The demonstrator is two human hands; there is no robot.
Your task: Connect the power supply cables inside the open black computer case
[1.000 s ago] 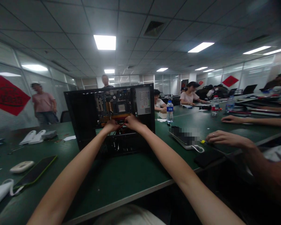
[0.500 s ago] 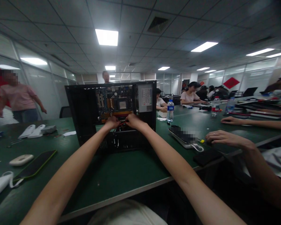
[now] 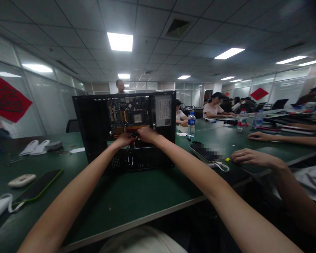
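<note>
The computer case point(image 3: 150, 159) stands open on the green table point(image 3: 137, 196), ahead of the person; left hand point(image 3: 124, 140) and right hand point(image 3: 147, 135), fingers curled, reach inside near reddish wires point(image 3: 136, 142), though I cannot tell what either grips

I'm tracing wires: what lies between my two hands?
What looks like reddish wiring, blurred, lies between the left hand and right hand, in the head view.

No wording is showing legibly; a red diamond sign point(image 3: 10, 99) on the wall point(image 3: 43, 102) is bearing blurred dark characters; a pale label point(image 3: 163, 109) is sitting near the upper right corner of the computer case point(image 3: 96, 131), its print too small; the blue label point(image 3: 191, 122) on a bottle point(image 3: 191, 131) is carrying unreadable marks.
</note>
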